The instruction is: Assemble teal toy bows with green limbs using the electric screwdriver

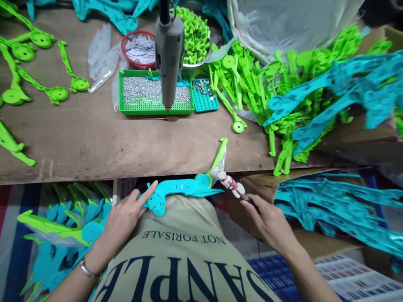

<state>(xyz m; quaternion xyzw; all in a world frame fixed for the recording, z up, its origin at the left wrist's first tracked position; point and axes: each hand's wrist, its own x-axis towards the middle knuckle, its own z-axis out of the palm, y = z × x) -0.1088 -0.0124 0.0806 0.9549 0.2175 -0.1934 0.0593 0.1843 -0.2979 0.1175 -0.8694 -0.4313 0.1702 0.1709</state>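
My left hand grips the left end of a blue plastic part, its index finger stretched along the top. This part lies across my lap at the table's front edge. A lime-green plastic arm meets its round right end and points up over the table, with clear film beside it. My right hand is closed round the dark handle of a tool wrapped in white with red binding. The tool's pale tip is close to the round joint; I cannot tell whether they touch.
A grey power screwdriver hangs over a green tray of small screws. Behind are a red basket and a bowl of green pieces. Green arms pile up at right, above a carton of blue parts. Joined parts lie lower left.
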